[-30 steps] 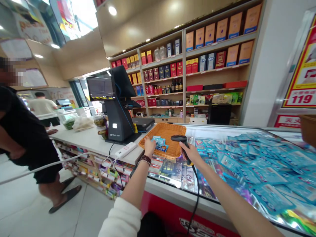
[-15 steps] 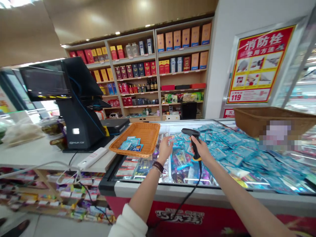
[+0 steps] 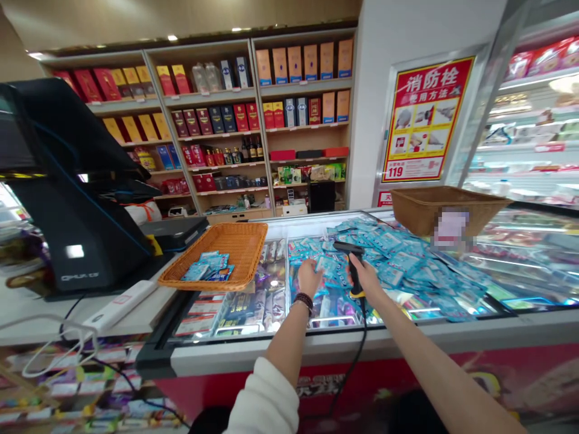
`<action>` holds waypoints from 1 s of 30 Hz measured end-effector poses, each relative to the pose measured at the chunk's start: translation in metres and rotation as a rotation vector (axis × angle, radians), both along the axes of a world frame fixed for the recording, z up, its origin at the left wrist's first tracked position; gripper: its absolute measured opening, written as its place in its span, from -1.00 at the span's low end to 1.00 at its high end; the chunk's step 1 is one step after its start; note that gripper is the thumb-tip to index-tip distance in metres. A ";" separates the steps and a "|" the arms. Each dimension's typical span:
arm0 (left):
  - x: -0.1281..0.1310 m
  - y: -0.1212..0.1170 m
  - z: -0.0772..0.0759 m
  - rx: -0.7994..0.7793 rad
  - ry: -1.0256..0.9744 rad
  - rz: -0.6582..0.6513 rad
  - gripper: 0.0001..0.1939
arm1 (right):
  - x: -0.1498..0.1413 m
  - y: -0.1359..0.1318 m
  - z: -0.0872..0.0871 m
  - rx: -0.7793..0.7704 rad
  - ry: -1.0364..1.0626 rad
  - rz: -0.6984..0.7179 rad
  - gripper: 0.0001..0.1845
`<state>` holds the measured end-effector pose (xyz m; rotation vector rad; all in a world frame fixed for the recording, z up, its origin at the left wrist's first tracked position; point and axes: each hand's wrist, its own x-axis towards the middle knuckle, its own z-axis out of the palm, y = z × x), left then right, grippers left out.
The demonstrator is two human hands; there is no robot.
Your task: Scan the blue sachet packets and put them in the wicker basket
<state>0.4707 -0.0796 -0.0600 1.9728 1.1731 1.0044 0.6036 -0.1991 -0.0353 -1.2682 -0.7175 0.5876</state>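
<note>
My right hand point(image 3: 367, 282) is wrapped round the grip of a black handheld barcode scanner point(image 3: 355, 274), whose head points left and whose cable hangs over the freezer front. Just left of it, my left hand point(image 3: 309, 277) pinches the edge of a small blue packet point(image 3: 332, 266), palm down, with a beaded bracelet on the wrist. Beyond and to the right of both hands lies a large heap of similar blue packets point(image 3: 398, 259) on the freezer's glass top. A woven orange-brown basket point(image 3: 253, 250) with several blue packets point(image 3: 208, 267) inside stands to the left.
A brown basket point(image 3: 407, 212) stands at the right of the heap. On the left counter are a black checkout terminal point(image 3: 90, 241) and a white power strip point(image 3: 122, 304). The chest freezer point(image 3: 217, 358) has frozen goods under its glass. Shelves of boxed bottles point(image 3: 215, 120) line the back.
My view has turned to the right, so the terminal and basket sit further left. My left hand has come nearer to the scanner and now has a blue packet at its fingertips.
</note>
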 end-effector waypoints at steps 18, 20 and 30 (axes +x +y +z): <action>-0.022 0.030 -0.017 -0.474 -1.048 0.050 -0.77 | -0.036 0.011 0.003 -0.066 -0.203 0.219 -0.41; -0.022 0.031 -0.019 -0.470 -1.061 0.039 -0.75 | -0.040 0.011 0.004 -0.088 -0.272 0.228 -0.44; -0.022 0.029 -0.018 -0.480 -1.070 0.044 -0.82 | -0.052 0.004 0.014 -0.164 -0.455 0.257 -0.51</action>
